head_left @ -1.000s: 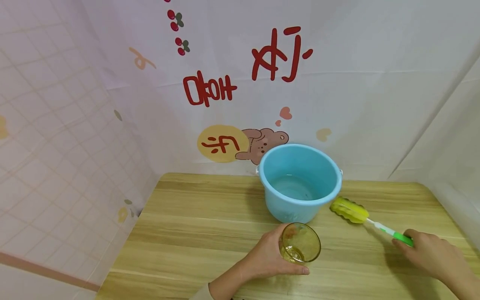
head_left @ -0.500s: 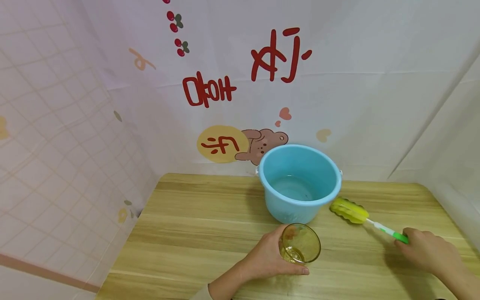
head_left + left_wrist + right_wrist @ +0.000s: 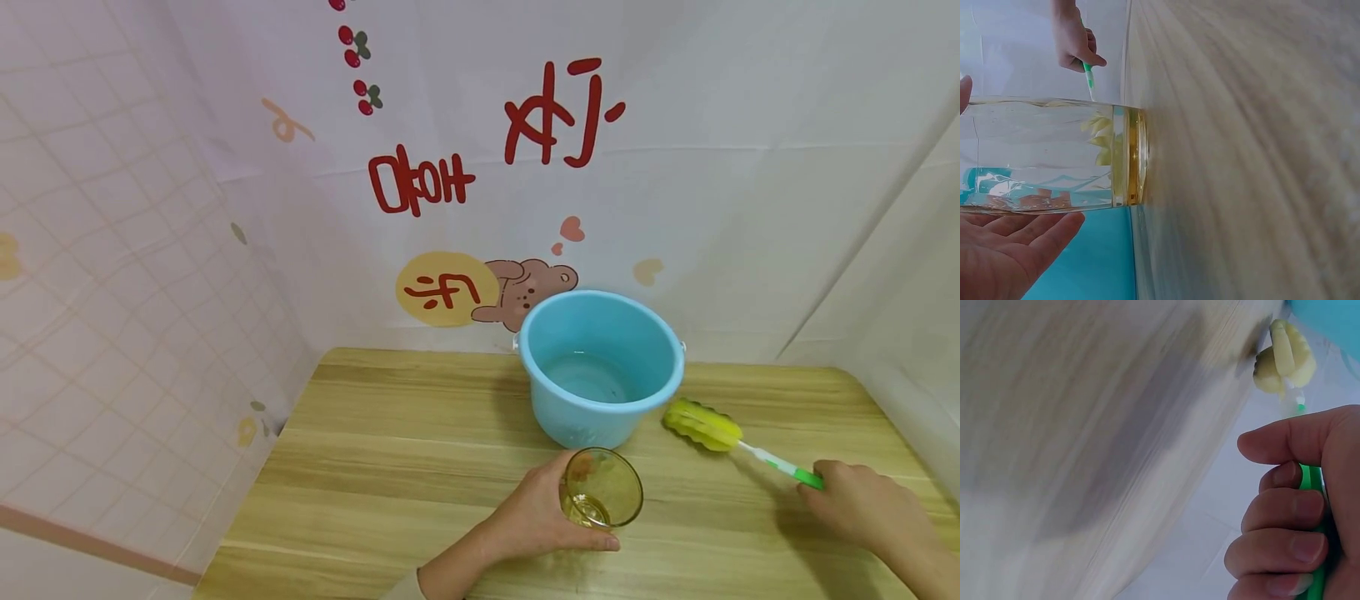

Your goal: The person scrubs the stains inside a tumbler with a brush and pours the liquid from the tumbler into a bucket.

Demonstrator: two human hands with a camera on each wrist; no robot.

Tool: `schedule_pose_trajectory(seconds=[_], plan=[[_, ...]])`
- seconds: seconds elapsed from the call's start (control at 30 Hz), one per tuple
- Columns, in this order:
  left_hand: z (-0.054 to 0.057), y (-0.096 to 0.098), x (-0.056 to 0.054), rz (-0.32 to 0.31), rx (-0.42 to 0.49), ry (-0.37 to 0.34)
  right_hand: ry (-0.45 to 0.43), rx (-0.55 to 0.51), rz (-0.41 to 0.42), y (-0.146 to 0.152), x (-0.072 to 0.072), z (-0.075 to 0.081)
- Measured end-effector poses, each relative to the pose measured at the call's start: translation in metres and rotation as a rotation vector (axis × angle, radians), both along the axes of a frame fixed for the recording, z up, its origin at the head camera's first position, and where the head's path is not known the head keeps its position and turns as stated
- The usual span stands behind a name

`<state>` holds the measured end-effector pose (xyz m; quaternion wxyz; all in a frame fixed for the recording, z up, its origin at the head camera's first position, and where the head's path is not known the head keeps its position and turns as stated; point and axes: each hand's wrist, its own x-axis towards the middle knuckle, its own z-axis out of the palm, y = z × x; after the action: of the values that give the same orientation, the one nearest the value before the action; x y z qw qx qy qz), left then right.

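Observation:
My left hand (image 3: 536,512) grips an amber-tinted drinking glass (image 3: 604,487) from its left side, fingers behind and thumb in front. The glass stands upright, its base right at the tabletop in the left wrist view. My right hand (image 3: 862,504) holds a sponge bottle brush by its green and white handle (image 3: 787,468), fingers curled round it in the right wrist view. The brush's yellow sponge head (image 3: 703,425) points left, low over the table beside the bucket. A light blue bucket (image 3: 555,400) with some clear water in it stands behind the glass.
The wood-grain table (image 3: 360,467) has rounded back corners. A white printed cloth (image 3: 735,250) hangs right behind it, and more cloth flanks both sides. The bucket's handle joint (image 3: 516,342) sticks out at its left rim.
The right hand and the brush have shifted very slightly, the sponge head a little to the right. My left hand and the glass have stayed in place.

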<state>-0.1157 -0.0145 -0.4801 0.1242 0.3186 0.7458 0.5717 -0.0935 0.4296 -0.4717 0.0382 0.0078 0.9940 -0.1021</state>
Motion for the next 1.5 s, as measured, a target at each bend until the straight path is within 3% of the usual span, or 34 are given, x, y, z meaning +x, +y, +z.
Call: schedule_pose_trajectory(seconds=[0.33,0.87,1.23,1.4,1.5], plan=[[0.002,-0.001,0.001,0.010,-0.038,0.021,0.042,-0.001,-0.010,0.007,0.002,-0.002],[0.001,0.000,0.002,-0.006,-0.045,-0.026,0.097,-0.004,-0.046,0.010,0.008,0.005],[0.002,-0.001,0.002,-0.002,-0.057,-0.025,0.021,-0.010,-0.057,0.012,0.009,0.021],[0.002,0.000,0.002,-0.001,-0.057,-0.029,0.035,-0.017,-0.079,0.009,0.014,0.025],[0.002,0.000,0.002,0.003,-0.056,-0.033,0.088,-0.019,-0.097,0.004,0.018,0.027]])
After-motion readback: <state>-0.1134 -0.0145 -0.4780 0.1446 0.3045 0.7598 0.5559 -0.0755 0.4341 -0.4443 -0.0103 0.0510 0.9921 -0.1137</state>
